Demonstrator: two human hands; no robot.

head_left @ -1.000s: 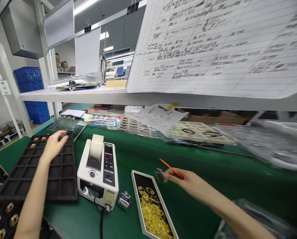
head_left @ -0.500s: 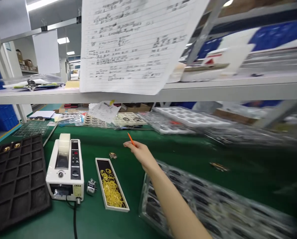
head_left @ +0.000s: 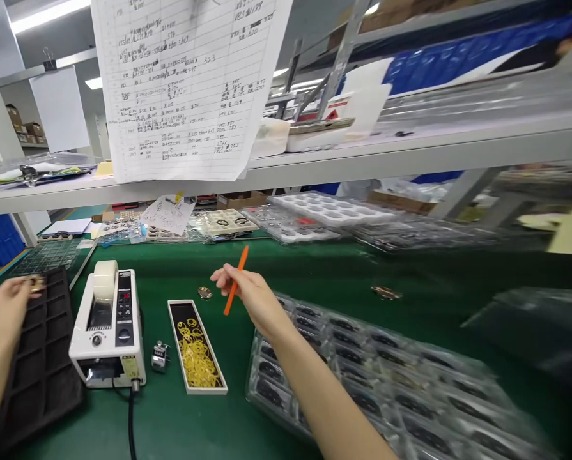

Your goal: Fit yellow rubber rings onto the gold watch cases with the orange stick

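Note:
My left hand (head_left: pixel 8 308) is closed over the far left of the black compartment tray (head_left: pixel 46 367), with a small round gold part (head_left: pixel 36 283) between its fingertips. My right hand (head_left: pixel 247 292) grips a slim orange stick (head_left: pixel 236 281) above the green table. Just left of that hand, a small shiny metal part (head_left: pixel 204 292) lies on the mat. Below it is a narrow white box (head_left: pixel 174 338) with many thin yellow rings in it. Under my right forearm, a clear plastic tray (head_left: pixel 343 364) carries dark oval pieces in its pockets.
A white tape dispenser (head_left: pixel 87 348) stands beside the black tray, and a small metal tally counter (head_left: pixel 160 356) sits to its right. Another metal part (head_left: pixel 386 292) lies farther right. A shelf edge (head_left: pixel 314 167) with a hanging handwritten sheet (head_left: pixel 180 96) crosses above. White trays (head_left: pixel 333 207) sit at the back.
My left hand has come into view over the black tray with the gold part. The orange stick now stands more upright in my right hand. The view has swung to the right.

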